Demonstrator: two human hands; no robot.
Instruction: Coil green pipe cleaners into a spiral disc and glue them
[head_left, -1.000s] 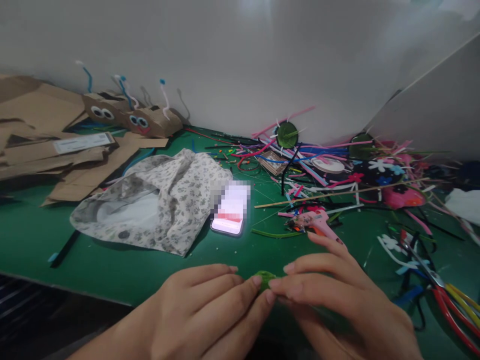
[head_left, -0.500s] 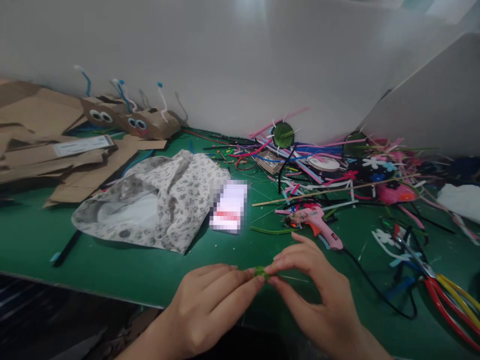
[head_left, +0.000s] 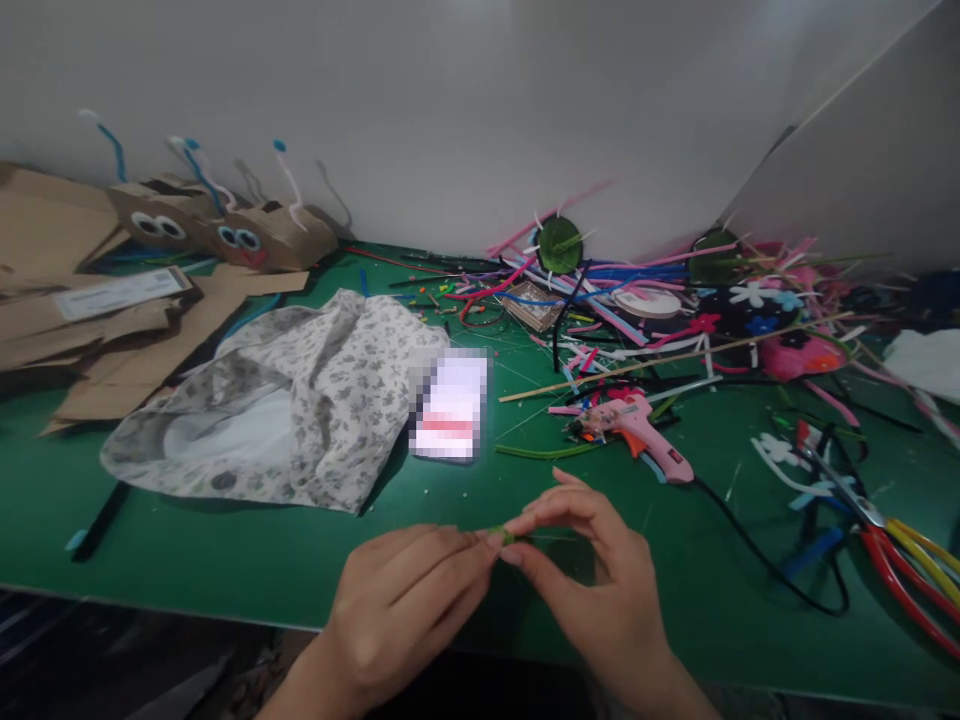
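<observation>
Over the front of the green table, both hands meet at a small green piece (head_left: 498,535) that looks like pipe cleaner. My left hand (head_left: 409,595) pinches its left side between thumb and fingers. The thumb and forefinger of my right hand (head_left: 600,575) close on its right side. Fingertips hide most of the piece, and a thin pale strand runs out to the right beneath my right hand. Beyond that hand lies a pink glue gun (head_left: 649,435), its black cord curving right. A bent green pipe cleaner (head_left: 544,452) rests left of its nozzle.
A phone (head_left: 450,410) with a lit, blurred screen lies beside a patterned cloth bag (head_left: 352,400). Scissors (head_left: 874,530) with red and yellow handles are at right. Tangled pipe cleaners (head_left: 630,290) crowd the back. Cardboard (head_left: 150,345) and googly-eyed cardboard figures (head_left: 262,240) stand left.
Both hands have shifted slightly left in the view, still pinching the green piece together. The camera view has turned a little; the table things seem to lie where they were.
</observation>
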